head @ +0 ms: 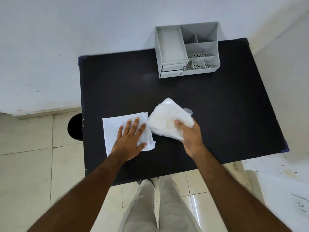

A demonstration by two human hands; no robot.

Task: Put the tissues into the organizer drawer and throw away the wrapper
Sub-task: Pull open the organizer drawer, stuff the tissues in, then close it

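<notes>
— Where do we stand?

— Our left hand [132, 141] lies flat, fingers spread, on the tissues [117, 124] near the tabletop's [217, 101] left edge; our right hand [189, 133] is clamped on the crinkled wrapper [167, 118] just beside them.

— And next?

— We square the stack, lift it whole, and open a drawer of the organizer [187, 51] at the far side. The wrapper probably goes in the dark bin [75, 128] at left.

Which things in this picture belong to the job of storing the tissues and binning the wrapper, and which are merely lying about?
Belonging to the job:
- tissues, flat under the left hand
- wrapper, gripped by the right hand
- organizer, its drawers closed
- dark round bin, probably, beside the table

Merely lying about:
- wall socket
- stained white surface
</notes>
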